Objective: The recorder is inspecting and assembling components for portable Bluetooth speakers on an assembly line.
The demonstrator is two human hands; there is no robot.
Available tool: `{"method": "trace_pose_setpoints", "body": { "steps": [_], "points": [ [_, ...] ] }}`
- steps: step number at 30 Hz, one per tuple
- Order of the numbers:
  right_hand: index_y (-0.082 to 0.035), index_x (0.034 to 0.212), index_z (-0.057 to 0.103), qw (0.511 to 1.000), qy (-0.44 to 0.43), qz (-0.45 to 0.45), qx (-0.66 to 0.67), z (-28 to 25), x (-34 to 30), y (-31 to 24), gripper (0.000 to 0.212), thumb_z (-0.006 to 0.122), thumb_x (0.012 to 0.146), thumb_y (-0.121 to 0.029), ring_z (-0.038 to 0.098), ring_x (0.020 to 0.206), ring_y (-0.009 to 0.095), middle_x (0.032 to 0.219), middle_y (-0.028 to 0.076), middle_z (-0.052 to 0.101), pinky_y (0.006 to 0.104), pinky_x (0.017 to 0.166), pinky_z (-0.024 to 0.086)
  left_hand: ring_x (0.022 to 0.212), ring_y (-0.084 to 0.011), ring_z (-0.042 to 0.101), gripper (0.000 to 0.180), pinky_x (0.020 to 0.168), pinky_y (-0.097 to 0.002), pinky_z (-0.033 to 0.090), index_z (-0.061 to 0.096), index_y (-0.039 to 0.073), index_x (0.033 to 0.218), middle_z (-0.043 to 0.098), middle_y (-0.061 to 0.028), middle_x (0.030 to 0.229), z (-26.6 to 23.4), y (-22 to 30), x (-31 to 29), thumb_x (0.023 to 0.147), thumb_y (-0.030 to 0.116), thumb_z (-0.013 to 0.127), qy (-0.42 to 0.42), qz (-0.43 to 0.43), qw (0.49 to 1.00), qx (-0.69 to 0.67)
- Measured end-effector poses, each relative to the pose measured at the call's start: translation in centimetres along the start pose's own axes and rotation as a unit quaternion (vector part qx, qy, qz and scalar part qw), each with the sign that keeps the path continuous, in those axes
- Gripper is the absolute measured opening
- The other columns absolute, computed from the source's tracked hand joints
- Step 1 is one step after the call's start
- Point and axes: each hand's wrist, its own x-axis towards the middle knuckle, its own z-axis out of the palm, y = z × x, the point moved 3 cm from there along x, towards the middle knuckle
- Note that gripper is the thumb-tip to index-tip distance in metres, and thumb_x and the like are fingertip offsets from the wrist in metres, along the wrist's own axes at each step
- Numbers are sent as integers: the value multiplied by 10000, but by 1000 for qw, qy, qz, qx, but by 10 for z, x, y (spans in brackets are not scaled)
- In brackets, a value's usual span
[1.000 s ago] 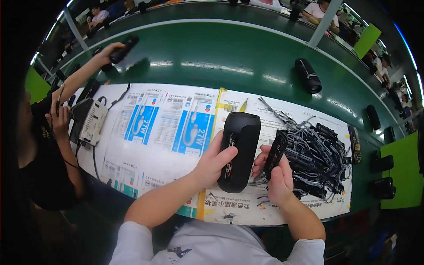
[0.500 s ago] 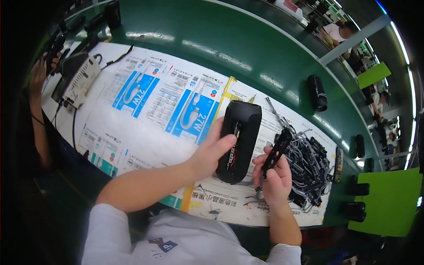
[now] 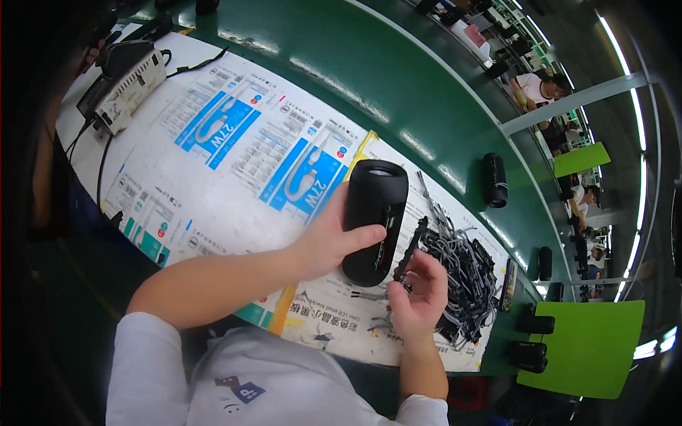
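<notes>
My left hand is wrapped round a black cylindrical speaker, thumb laid across its front. A narrow slot with small parts showing runs down the speaker's side, partly under my thumb. To its right, my right hand pinches a slim black strip near its lower end. The strip stands tilted beside the speaker, apart from it. A grey and black striped cord lies under that hand. Just beyond is a tangled heap of black strips with striped cords.
Printed cardboard sheets cover the green bench. A beige box-shaped device with cables sits at the left. More black speakers stand along the right side, near a lime-green panel. People work beyond.
The speaker has turned in my left hand, so its slot now faces more to the right. My right hand has tilted the black strip edge-on. The whole view has shifted slightly.
</notes>
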Motion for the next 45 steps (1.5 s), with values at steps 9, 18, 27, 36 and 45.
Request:
{"method": "trace_pose_setpoints", "body": {
  "steps": [9, 18, 27, 36, 45],
  "points": [
    [1, 1060, 588, 974, -28, -75, -210, 12, 4, -15, 451, 739, 635, -1, 514, 667, 132, 854, 74, 552, 228, 545, 438, 1168, -175, 393, 604, 995, -342, 346, 227, 39, 1317, 397, -103, 1242, -1, -5, -7, 851, 126, 601, 6, -7, 1000, 11],
    [-2, 1059, 620, 965, -8, -109, -240, 9, 3, -15, 449, 760, 633, 4, 521, 635, 129, 848, 90, 564, 217, 511, 440, 1175, -163, 374, 640, 998, -329, 339, 188, 68, 1346, 372, -89, 1257, 3, -4, -8, 853, 114, 595, -2, 22, 999, 40],
    [-1, 1061, 632, 958, -6, -127, -255, 9, 4, -16, 447, 763, 633, 7, 543, 669, 165, 850, 98, 567, 241, 561, 451, 1169, -165, 374, 719, 982, -325, 352, 178, 72, 1346, 373, -84, 1249, 6, -6, -9, 802, 85, 648, -4, 10, 999, 37],
    [-6, 1066, 640, 953, -17, -124, -277, 15, 11, -20, 459, 768, 626, -7, 541, 647, 192, 827, 102, 577, 267, 546, 449, 1133, -186, 410, 800, 950, -347, 381, 205, 47, 1322, 396, -103, 1206, 2, -3, -7, 713, 91, 721, 41, 19, 987, 154],
    [-18, 1029, 639, 977, -58, -54, -200, 0, 12, -8, 401, 747, 643, 0, 584, 683, 178, 886, 105, 606, 248, 567, 479, 1096, -161, 430, 708, 939, -329, 394, 223, 48, 1320, 414, -86, 1176, 0, -4, 1, 758, 52, 653, 22, 2, 997, 68]
  ]
}}
